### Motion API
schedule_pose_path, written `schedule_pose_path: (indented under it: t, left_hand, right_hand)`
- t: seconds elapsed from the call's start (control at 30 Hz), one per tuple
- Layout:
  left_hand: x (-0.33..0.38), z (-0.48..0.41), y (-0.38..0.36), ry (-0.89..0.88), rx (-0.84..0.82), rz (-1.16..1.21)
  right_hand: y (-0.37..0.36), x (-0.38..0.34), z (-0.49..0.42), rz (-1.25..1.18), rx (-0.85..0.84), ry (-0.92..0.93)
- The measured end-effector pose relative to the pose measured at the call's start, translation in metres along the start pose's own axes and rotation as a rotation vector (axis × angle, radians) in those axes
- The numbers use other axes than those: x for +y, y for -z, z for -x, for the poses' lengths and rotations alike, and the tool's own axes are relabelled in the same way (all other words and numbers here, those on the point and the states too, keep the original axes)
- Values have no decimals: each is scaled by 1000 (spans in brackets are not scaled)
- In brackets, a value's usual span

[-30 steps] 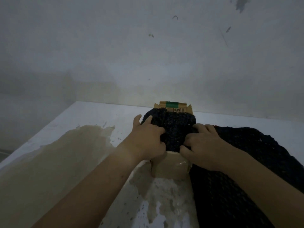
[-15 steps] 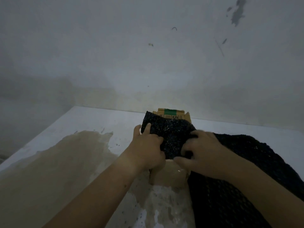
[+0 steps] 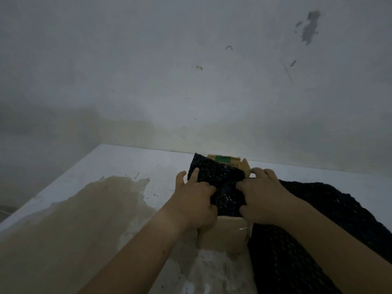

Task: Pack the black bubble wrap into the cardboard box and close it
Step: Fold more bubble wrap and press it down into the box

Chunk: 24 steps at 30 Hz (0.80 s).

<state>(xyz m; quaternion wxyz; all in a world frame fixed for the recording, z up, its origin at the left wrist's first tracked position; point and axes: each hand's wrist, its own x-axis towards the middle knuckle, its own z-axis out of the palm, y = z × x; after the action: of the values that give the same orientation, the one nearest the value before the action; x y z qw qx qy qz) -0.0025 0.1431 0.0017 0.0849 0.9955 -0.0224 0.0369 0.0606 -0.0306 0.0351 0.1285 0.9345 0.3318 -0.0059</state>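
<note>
**Dim room, stained white surface**

Low light overall. Grey-white wall [image 3: 191,71] fills the upper view, with dark scuffs top right [image 3: 310,26] and a yellowish patch near its base. White table [image 3: 131,160] meets the wall; large tan stain [image 3: 80,219] across its left and near side.

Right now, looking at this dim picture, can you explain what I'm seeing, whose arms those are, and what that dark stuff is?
There is no machine here. The picture comes from a camera worn on a person's head, looking forward and down, so the two bare arms reaching in from the bottom are that person's own. The left hand and right hand both grip a bunched part of the black bubble wrap over the open top of a small cardboard box. More of the wrap trails away to the right. The box sits on a pale, stained table against a grey wall. A box flap with a green patch stands up behind the hands.
</note>
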Motion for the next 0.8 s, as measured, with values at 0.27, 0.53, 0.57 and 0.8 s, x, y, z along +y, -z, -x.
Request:
schedule_pose_path:
  t: [0.27, 0.53, 0.57, 0.8]
  left_hand:
    - [7, 5, 5, -95, 221, -168]
    - [-2, -2, 1, -94, 173, -87]
    - [-2, -2, 1, -76, 145, -78]
    - [7, -20, 11, 2, -162, -36]
  right_hand:
    - [10, 2, 17, 33, 176, 23]
    - [-20, 0, 18, -251, -18, 53]
    - [-20, 0, 19, -246, -15, 56]
    - [-4, 11, 16, -150, 286, 56]
